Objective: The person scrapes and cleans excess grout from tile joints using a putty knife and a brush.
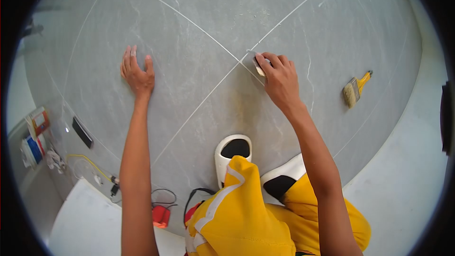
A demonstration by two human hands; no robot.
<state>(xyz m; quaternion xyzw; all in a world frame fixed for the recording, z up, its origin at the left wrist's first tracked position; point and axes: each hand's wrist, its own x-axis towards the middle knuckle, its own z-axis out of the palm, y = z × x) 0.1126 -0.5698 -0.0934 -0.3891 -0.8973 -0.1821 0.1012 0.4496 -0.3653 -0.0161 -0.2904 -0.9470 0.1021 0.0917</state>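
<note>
My right hand (pixel 283 81) is closed around a small flat scraper-like tool (pixel 259 66) with a pale face and a dark edge; most of it is hidden in my fingers. Its tip is close to the crossing of the white grout lines (pixel 240 61) between the grey marbled floor tiles (pixel 199 95). To the left, my left hand (pixel 138 72) is at the tile surface with thumb and fingers apart, holding nothing. A paintbrush (pixel 356 89) with a yellow handle and pale bristles lies on the floor to the right of my right hand.
Near my knees are white slides (pixel 233 154). A dark phone (pixel 82 132), a yellow cable (pixel 90 161) and several packages, including an orange-and-white one (pixel 38 122), are at the left. A red object (pixel 161 216) lies by my left forearm. Crumbs (pixel 258 13) dot the far tile.
</note>
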